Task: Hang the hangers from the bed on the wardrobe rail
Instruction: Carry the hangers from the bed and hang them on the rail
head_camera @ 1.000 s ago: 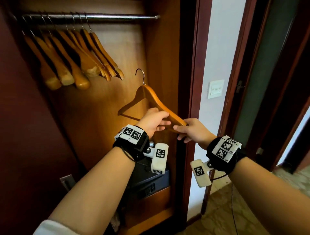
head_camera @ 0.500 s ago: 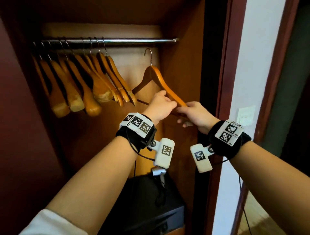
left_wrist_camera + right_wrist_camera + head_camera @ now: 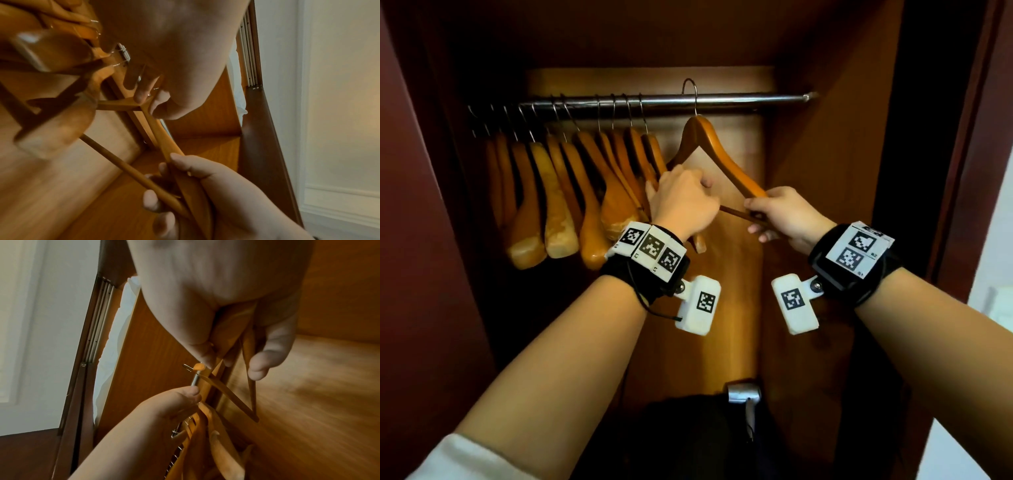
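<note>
Observed at the wardrobe: one wooden hanger (image 3: 717,154) is held up at the rail (image 3: 671,100), to the right of the row of hung hangers (image 3: 571,192). Its wire hook (image 3: 690,92) crosses the rail line and its crown rises above it; whether the hook already bears on the bar cannot be told from the head view.

Right hand (image 3: 787,217): fingers curled round the hanger's right end, where shoulder and crossbar meet (the right wrist view shows wood between thumb and fingers). Grasp judged firm.

Left hand (image 3: 683,202): at the left shoulder of the same hanger, just beside the nearest hung one. Fingers are curled there, but the back of the hand hides them in the head view and the left wrist view is blurred at that spot; whether it grips the wood cannot be told.

Step in hand, by judgement: seating the hook over the rail. The bed is not in view, so any hangers remaining there cannot be counted.

Next move calls for lowering the hanger until the hook takes the weight, then loosening both hands, and keeping the left shoulder clear of the neighbouring hanger
</note>
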